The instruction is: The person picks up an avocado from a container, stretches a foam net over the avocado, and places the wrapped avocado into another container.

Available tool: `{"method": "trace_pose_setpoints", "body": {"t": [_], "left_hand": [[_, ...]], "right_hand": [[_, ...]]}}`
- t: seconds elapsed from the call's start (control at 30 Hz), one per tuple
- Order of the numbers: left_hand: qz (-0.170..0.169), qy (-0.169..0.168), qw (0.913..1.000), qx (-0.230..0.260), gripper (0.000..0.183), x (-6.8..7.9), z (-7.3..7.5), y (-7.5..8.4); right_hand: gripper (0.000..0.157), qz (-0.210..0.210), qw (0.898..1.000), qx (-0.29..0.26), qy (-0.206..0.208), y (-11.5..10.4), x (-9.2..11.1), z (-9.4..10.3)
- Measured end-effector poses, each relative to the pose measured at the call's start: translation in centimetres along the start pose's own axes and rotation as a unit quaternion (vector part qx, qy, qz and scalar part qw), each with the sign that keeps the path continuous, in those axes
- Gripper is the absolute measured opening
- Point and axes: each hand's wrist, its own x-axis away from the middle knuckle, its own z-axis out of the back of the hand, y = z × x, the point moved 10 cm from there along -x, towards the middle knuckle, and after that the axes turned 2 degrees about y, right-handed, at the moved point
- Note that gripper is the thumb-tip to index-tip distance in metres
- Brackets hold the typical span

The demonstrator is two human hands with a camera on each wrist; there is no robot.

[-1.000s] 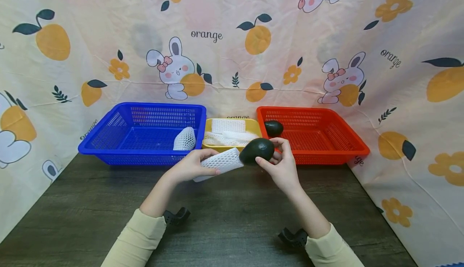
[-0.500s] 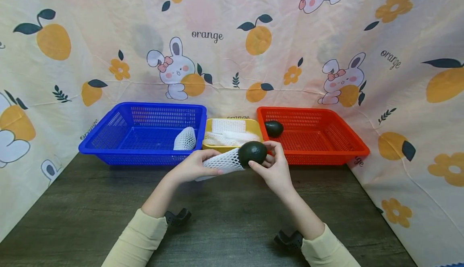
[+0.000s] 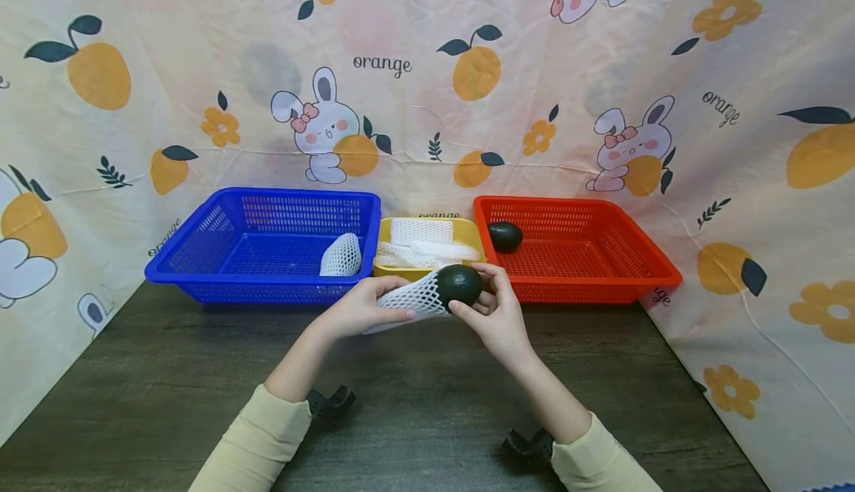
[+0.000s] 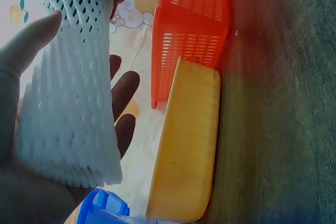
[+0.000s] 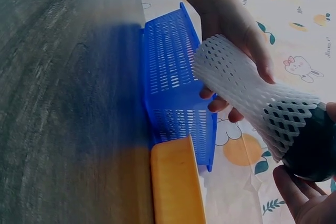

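My left hand (image 3: 357, 308) grips a white foam net sleeve (image 3: 410, 299), thumb on the near side and fingers behind it. One end of a dark green avocado (image 3: 459, 286) sits inside the sleeve's mouth. My right hand (image 3: 496, 315) holds the avocado's other end between thumb and fingers. In the right wrist view the net (image 5: 283, 121) stretches around part of the avocado (image 5: 312, 148). The left wrist view shows the sleeve (image 4: 71, 98) lying along my palm, its near end flat and unfilled.
A blue basket (image 3: 260, 290) at the back left holds one net-covered item (image 3: 341, 256). Between the baskets, a yellow tray (image 3: 474, 234) contains several foam sleeves (image 3: 421, 232). The red basket (image 3: 588, 290) at the back right holds another avocado (image 3: 505, 237). A patterned cloth hangs behind.
My right hand has moved left, pushing the avocado from the sleeve's mouth partway into it. The left hand has shifted slightly right, still holding the sleeve.
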Motion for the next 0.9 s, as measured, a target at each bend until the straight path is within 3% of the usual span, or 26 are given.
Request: {"method": "trace_pose_setpoints", "body": {"t": [0.17,0.47,0.6,0.9], "left_hand": [[-0.011,0.004,0.9999,-0.009,0.039,0.0,0.0,0.2],[-0.009,0.011,0.9999,0.002,0.039,0.1,0.0,0.5],[-0.014,0.010,0.9996,0.021,0.039,0.1,0.0,0.6],[-0.014,0.026,0.9986,0.045,0.041,0.1,0.4,0.4]], "right_hand": [[0.057,-0.008,1.000,0.014,-0.003,0.3,0.1,-0.3],[0.061,-0.003,1.000,0.002,-0.004,3.4,-0.2,-0.3],[0.058,0.010,1.000,0.010,-0.006,3.5,-0.1,-0.3],[0.048,0.065,0.996,0.006,-0.061,2.5,0.0,-1.0]]}}
